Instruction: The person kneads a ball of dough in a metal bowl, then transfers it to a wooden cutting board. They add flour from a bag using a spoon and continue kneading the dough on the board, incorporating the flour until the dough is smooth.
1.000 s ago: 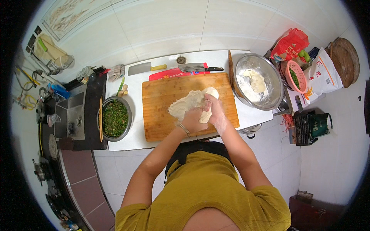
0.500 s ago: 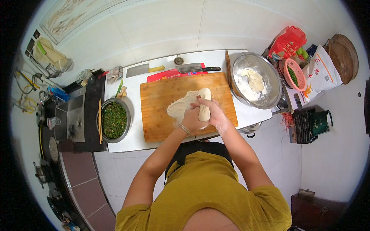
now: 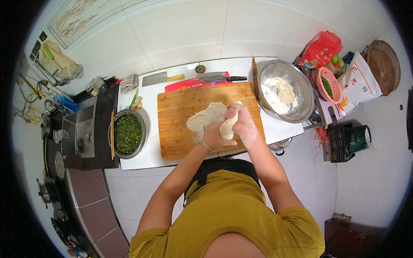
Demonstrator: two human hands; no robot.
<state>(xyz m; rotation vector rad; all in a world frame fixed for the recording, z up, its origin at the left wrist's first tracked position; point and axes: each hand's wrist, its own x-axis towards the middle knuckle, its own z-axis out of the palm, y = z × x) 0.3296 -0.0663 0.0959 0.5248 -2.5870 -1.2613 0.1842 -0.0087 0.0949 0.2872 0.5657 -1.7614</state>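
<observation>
A pale roll of dough (image 3: 228, 127) is held above the right half of a wooden cutting board (image 3: 176, 116), gripped by both hands. Round its near end curls my left hand (image 3: 214, 135), a bracelet at the wrist. My right hand (image 3: 244, 121), dusted white with flour, has its fingers wrapped over the far end, which pokes out beyond them. The dough looks bent or twisted between the hands. Beside them, a patch of flour (image 3: 204, 119) is spread on the board.
Left of the board stands a metal bowl of chopped green filling (image 3: 127, 133), chopsticks (image 3: 112, 133) beside it. Behind lie a cleaver (image 3: 155, 78) and a black-handled knife (image 3: 221, 78). At right is a large steel bowl (image 3: 306, 101) with flour and dough; a pink basket (image 3: 335, 96) sits farther right.
The dough has gone from a straight thick roll to a bent, twisted shape. My right hand has closed over its far end, while my left hand has shifted to the near end.
</observation>
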